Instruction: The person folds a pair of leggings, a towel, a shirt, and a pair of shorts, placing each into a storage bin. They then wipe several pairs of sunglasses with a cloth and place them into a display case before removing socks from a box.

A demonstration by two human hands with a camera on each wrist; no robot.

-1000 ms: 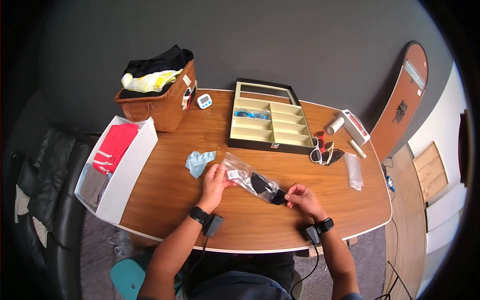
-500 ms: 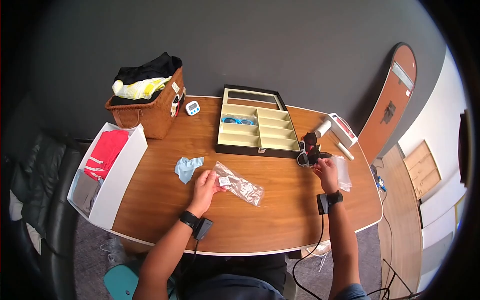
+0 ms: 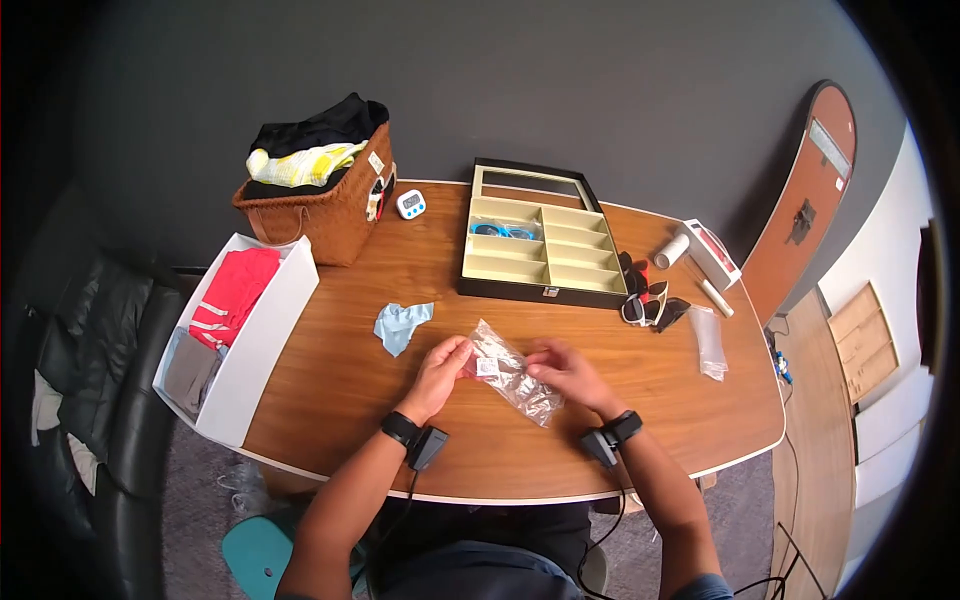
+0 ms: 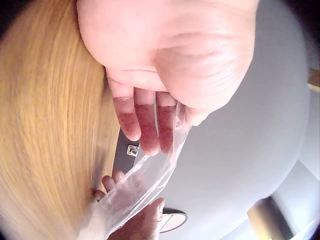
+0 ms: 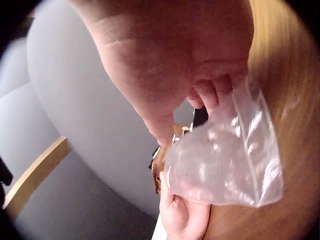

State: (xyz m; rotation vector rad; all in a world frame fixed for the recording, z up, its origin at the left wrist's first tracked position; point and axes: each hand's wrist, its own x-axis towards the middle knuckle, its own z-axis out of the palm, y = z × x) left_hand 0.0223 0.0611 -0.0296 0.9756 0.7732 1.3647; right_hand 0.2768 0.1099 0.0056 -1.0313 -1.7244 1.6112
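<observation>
My left hand pinches a clear plastic bag by its end, near a small white label. The bag is flat, see-through and crinkled, with nothing visible inside. At its other side is my right hand, fingers right beside the film. In the right wrist view, the thumb and fingers of that hand stand apart, with the bag overlapping the fingertips. Several pairs of sunglasses, with white, red and dark frames, lie together right of the display case.
The case is lidded and divided, with blue glasses in one compartment. A light blue cloth lies left. More clear bags rest at right. Behind stand a timer, a brown basket of clothes and a white box.
My right hand drew dark sunglasses from the bag, set them among the others at right, and came back to the bag. The left hand kept hold of the bag throughout.
</observation>
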